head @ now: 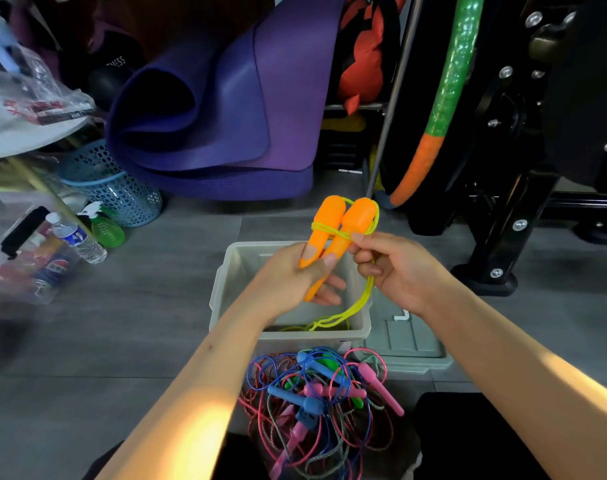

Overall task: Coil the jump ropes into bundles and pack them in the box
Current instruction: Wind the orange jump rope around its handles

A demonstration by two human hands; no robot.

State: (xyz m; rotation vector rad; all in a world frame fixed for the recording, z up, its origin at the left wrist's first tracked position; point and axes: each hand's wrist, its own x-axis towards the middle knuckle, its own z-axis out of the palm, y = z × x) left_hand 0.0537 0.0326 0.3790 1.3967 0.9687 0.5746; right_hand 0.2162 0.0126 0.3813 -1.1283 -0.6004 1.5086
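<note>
Handles (340,230) of the orange jump rope stand side by side, long axis near upright with a slight lean, thick ends up and away from the person, held directly above the open box (225,282) on the floor. Left hand (295,278) grips the narrow lower ends, thumb across the front, fingers curled behind. Right hand (395,268) sits just beside, touching the handles at mid-height — thumb and forefinger pinch the yellow cord (359,306) where a few turns already cross both handles. From that pinch the cord hangs down past the right palm and loops into the box, so plenty of slack looks still unwound. Judgement: wrapping step in progress; next turn has to pass round the handles crosswise to their axis, and the right hand is the nearer one to carry it while the left keeps the pair steady. Both forearms reach forward over the tangled pile of ropes (322,393) — blue, pink, green — lying on the floor near the person, just this side of the box. Lid (409,344) lies right of the box.
</note>
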